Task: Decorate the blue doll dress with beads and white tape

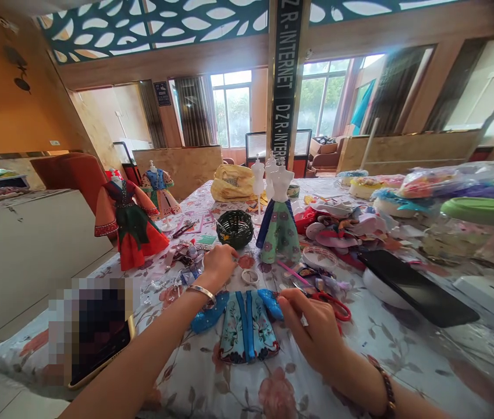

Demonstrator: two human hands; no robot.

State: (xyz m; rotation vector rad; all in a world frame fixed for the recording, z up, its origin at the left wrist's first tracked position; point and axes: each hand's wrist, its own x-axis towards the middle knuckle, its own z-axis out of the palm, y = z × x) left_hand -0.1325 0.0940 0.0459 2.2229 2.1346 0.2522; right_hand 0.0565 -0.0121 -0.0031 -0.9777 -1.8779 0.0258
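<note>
A small doll jacket [250, 326] lies flat on the flowered tablecloth, light blue with embroidery, a bright blue front band and shiny blue sleeves. My right hand [312, 320] is closed in a pinch at the cuff of its right-hand sleeve. Beyond the jacket, my left hand [219, 266] reaches down to the table with its fingers curled together; whatever they hold is hidden. Just past that hand stands a dark woven basket [235, 228]. A roll of tape [249, 277] lies beside the left fingers. Red-handled scissors [334, 304] rest behind my right hand.
A white mannequin in a green flowered skirt [280, 233] stands behind the jacket. Dressed dolls, one in a red and green gown [128, 218], stand at the left. A phone [419, 286] leans on a white object at right; another phone [102, 337] is at left. Fabric scraps [338, 224] are heaped behind.
</note>
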